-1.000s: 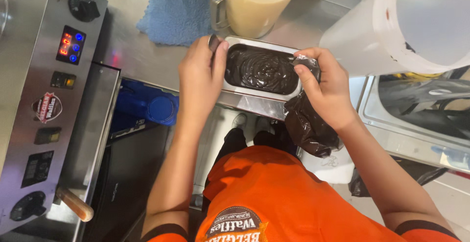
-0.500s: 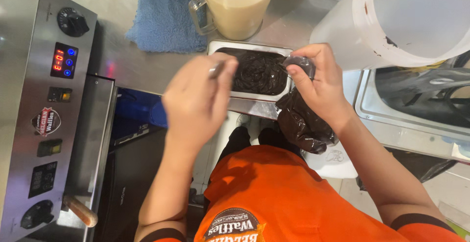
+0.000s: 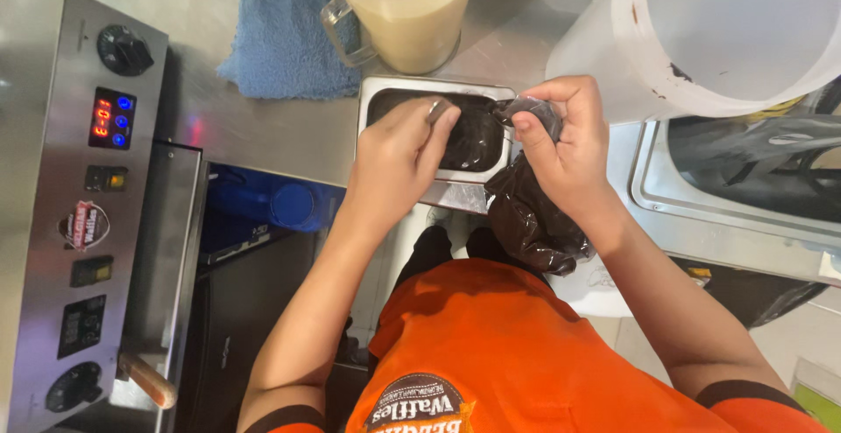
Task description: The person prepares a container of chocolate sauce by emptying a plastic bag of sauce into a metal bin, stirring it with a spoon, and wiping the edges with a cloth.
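Note:
A rectangular steel pan (image 3: 378, 91) of dark chocolate sauce sits at the counter's front edge. My left hand (image 3: 396, 154) hovers over it, fingers closed on a small metal utensil (image 3: 435, 110) whose tip shows above the sauce. My right hand (image 3: 565, 140) pinches the open mouth of a clear plastic bag (image 3: 526, 218) filled with dark sauce. The bag hangs down below the counter edge, just right of the pan.
A clear jug of pale batter (image 3: 405, 13) stands behind the pan, next to a blue cloth (image 3: 285, 43). A large white bucket (image 3: 718, 35) stands at the right. A steel machine with dials and a red display (image 3: 109, 118) fills the left. A metal tray (image 3: 745, 188) lies at the right.
My left hand left the pan's left edge, picked up the small utensil and moved over the sauce. My right hand kept its hold on the bag's mouth.

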